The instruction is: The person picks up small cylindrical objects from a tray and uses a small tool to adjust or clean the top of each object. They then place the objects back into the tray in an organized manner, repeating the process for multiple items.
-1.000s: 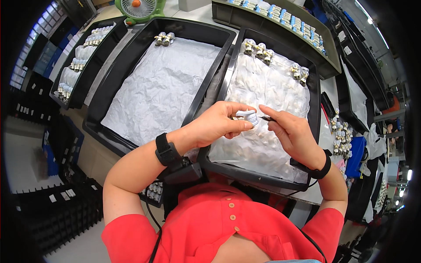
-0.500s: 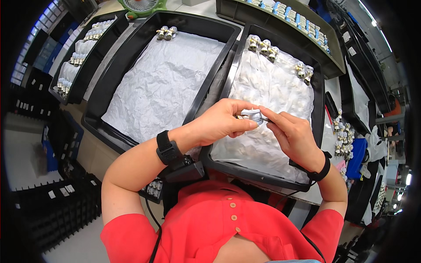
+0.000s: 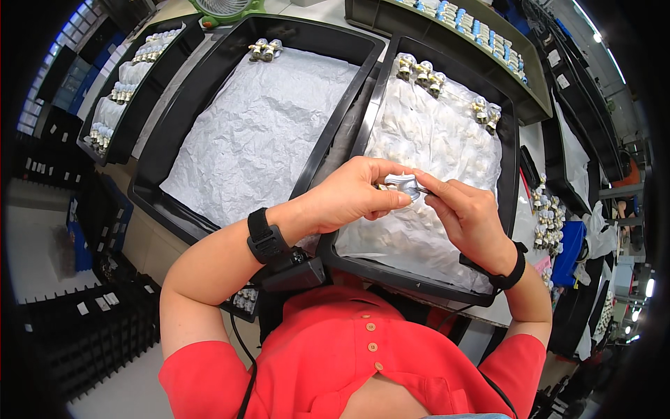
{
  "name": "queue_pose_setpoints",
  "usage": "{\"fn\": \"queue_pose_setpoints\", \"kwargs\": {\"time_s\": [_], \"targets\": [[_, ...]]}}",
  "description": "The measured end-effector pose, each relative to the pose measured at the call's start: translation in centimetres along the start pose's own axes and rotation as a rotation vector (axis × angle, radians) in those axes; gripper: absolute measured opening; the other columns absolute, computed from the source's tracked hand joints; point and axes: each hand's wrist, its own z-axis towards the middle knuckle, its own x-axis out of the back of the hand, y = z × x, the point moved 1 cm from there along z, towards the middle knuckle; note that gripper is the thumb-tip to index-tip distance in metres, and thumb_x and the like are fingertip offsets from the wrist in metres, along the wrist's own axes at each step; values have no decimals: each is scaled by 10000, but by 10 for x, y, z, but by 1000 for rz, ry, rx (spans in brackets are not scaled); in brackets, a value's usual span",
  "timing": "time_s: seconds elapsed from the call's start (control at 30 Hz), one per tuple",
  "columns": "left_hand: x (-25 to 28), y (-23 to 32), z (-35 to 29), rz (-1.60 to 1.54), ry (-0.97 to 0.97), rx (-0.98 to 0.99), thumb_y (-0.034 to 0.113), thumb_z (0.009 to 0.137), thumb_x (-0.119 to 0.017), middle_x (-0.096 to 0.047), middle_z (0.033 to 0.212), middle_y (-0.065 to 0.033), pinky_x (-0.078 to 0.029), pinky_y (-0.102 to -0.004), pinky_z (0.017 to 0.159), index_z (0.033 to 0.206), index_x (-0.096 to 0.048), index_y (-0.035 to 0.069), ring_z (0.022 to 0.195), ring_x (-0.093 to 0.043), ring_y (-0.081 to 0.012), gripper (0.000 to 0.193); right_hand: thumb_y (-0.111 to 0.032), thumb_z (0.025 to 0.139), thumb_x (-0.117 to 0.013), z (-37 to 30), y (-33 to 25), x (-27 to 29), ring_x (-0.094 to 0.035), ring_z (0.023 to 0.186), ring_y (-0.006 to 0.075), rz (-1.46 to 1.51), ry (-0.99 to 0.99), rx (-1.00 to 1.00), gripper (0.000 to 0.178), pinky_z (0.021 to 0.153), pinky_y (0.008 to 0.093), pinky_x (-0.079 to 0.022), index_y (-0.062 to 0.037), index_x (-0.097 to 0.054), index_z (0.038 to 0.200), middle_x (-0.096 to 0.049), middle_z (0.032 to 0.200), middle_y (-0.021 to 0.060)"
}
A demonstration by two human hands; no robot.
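Workshop table, two big black trays side by side: left tray (image 3: 171, 133) lined with crumpled white paper (image 3: 258, 126), right tray (image 3: 391, 274) covered by a lumpy white sheet (image 3: 391, 237), small figurines (image 3: 421, 75) lying near its far edge. Green fan (image 3: 230, 7) at the far side. The small piece (image 3: 401, 181) I'm working on is pale silvery-grey, a bit shiny, with a broad flared upper edge and rounded underside; partly covered by fingers. It's up in the air over the right tray. Visible long axis runs roughly left-right, flared edge toward the far side, rounded part toward me; can't tell which end is the front. Left hand (image 3: 363, 188) pinches it, thumb below, index above. Right hand (image 3: 464, 209) grips a slim dark tool (image 3: 423, 190), tip at the piece's right side. Hands close together, fingertips almost meeting; exact tip contact too small to tell.
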Motion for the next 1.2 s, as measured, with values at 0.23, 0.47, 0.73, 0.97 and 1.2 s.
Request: {"fn": "queue_pose_setpoints", "kwargs": {"time_s": [0.23,0.47,0.73,0.97,1.2], "targets": [[-1,0,0,-7,1,1,137,830,-654,-528,697,37,-317,-181,493,1184,-558,44,565,-417,-32,378,-19,773,-623,0,4,-4,-605,621,259,145,44,-24,425,537,327,-471,-112,-572,1185,-613,721,107],[-1,1,0,-21,6,-12,82,837,-615,-533,681,16,-322,-198,477,1156,-547,-14,544,-413,-39,340,1,778,-609,0,1,0,-621,648,267,72,-21,-42,397,573,317,-492,-89,-588,1164,-631,762,131],[-1,2,0,-41,2,-2,92,833,-633,-559,719,-1,-347,-205,496,1169,-539,-17,574,-435,-41,365,30,800,-573,3,0,2,-652,705,193,363,-40,-222,357,626,265,-496,-54,-599,1147,-660,845,146],[1,-3,2,-19,10,13,133,833,-649,-553,745,29,-319,-179,497,1201,-546,39,574,-410,-30,393,8,845,-528,1,2,4,-646,693,179,389,-57,-269,338,621,262,-487,-45,-565,1177,-653,793,139],[-3,2,0,78,-71,22,111,840,-621,-516,744,50,-304,-173,498,1263,-500,87,579,-389,-25,441,-37,866,-510,1,22,-1,-623,682,179,347,-28,-360,352,621,278,-469,-35,-515,1218,-656,799,131]]}}
